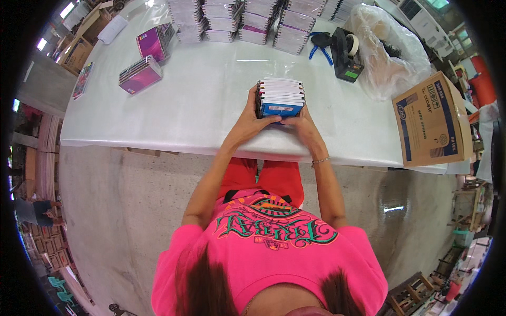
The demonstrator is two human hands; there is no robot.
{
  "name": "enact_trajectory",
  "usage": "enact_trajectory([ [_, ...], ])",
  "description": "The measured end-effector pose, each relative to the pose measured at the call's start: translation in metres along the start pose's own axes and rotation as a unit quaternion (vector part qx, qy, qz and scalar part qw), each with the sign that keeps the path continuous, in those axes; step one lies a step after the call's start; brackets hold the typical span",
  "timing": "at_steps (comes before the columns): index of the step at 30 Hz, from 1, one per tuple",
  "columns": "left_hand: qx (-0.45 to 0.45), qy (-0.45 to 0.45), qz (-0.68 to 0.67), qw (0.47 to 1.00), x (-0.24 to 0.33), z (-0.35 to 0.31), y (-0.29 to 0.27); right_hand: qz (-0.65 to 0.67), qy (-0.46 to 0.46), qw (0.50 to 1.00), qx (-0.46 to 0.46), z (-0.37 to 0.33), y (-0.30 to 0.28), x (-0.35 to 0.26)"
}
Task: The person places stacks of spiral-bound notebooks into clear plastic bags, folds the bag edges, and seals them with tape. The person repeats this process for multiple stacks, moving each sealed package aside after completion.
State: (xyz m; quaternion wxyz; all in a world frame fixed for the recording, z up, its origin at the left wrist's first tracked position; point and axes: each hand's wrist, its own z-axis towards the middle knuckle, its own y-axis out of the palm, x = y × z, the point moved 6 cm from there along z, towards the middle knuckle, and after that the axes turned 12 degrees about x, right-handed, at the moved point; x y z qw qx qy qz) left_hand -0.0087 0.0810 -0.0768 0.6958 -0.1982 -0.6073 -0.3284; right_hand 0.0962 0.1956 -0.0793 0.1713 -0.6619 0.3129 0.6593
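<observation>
Between my two hands I grip a stack of spiral notebooks [281,97] at the near edge of the white table. The nearest cover is blue with a small pale label, and white page edges show behind it. My left hand [249,119] wraps the left side of the stack, its thumb across the front. On the right side, my right hand [305,125] closes round the stack, thumb also at the front cover. The fingers behind the stack are mostly hidden.
Purple notebook bundles [140,75] lie at the left of the table [195,100]. Tall notebook stacks [253,23] line the back. Blue-handled pliers [320,45], a tape dispenser [345,60], a clear plastic bag [387,63] and a cardboard box [429,124] stand to the right.
</observation>
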Motion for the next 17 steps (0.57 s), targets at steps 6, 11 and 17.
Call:
enact_trajectory([
  [6,0.019,0.047,0.077,0.996,-0.001,0.000,-0.017,-0.032,-0.056,0.997,-0.032,0.006,-0.006,-0.007],
  [11,0.016,-0.110,0.039,0.993,0.027,0.025,-0.009,0.004,0.057,0.998,-0.008,0.022,-0.010,-0.027],
  [17,-0.081,-0.296,0.097,0.947,-0.006,0.058,-0.016,-0.025,0.138,0.989,-0.046,0.044,-0.008,-0.021],
])
